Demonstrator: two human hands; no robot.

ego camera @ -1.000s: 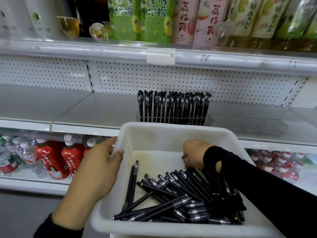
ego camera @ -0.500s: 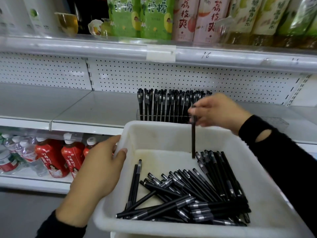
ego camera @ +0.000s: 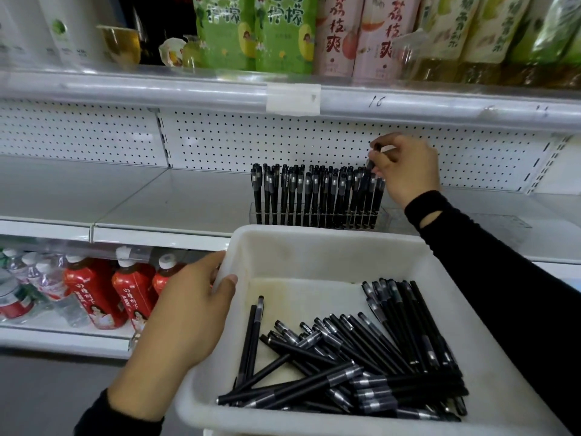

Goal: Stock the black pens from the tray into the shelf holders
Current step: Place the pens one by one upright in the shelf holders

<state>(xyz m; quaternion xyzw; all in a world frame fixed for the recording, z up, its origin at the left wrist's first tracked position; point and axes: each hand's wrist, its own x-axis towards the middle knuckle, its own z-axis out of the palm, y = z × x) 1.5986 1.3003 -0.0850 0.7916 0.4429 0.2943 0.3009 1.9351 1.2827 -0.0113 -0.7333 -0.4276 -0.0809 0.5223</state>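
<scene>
A white plastic tray (ego camera: 314, 243) fills the lower middle, with several black pens (ego camera: 361, 357) lying loose in it. My left hand (ego camera: 188, 316) grips the tray's left rim, thumb over the edge. On the shelf behind stands a clear holder (ego camera: 254, 212) packed with several upright black pens (ego camera: 314, 193). My right hand (ego camera: 405, 165) is at the holder's right end, pinching the top of one black pen (ego camera: 370, 166) that stands among the upright ones. A second clear holder (ego camera: 503, 225) lies to the right, partly hidden by my sleeve.
The white shelf (ego camera: 157, 199) stretches left of the holder, backed by perforated board (ego camera: 94, 136). Drink cartons and bottles (ego camera: 283, 33) line the shelf above. Red-labelled bottles (ego camera: 91, 294) stand on the lower shelf at left.
My right hand lifted one pen out of the tray and carried it up and back to the right end of the shelf holder. The left hand stayed on the tray rim.
</scene>
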